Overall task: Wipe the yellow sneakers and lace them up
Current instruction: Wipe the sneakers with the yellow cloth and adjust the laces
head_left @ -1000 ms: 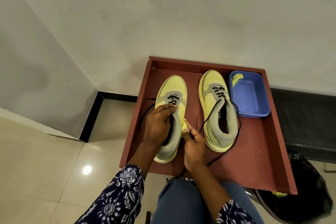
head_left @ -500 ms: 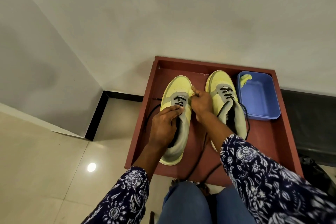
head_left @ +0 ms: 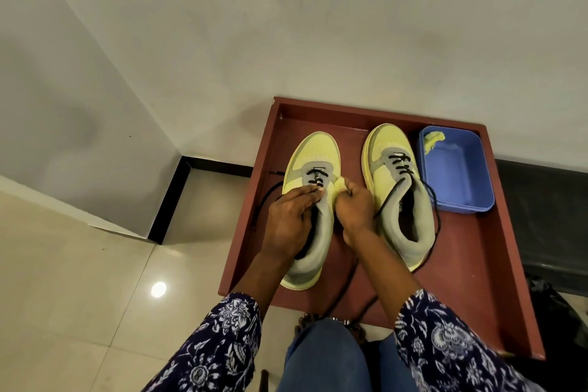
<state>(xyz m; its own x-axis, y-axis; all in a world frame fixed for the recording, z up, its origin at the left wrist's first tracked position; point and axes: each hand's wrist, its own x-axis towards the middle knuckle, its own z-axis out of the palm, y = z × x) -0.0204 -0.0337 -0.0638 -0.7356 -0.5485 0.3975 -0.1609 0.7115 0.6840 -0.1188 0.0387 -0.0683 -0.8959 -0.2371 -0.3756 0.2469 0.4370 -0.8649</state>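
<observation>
Yellow sneakers sit side by side, toes toward the top of the frame, on the red tray [head_left: 471,264] at centre right. Your left hand [head_left: 291,219] lies flat over the left sneaker [head_left: 313,156], fingers straight, steadying it. Your right hand [head_left: 354,207], fingers curled, pinches what looks like a yellow cloth [head_left: 339,186] against its inner side, below the laces. The right sneaker [head_left: 386,149] waits just beside.

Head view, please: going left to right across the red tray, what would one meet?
Loose lace → left sneaker → right sneaker → blue tub, all on the tray.
</observation>
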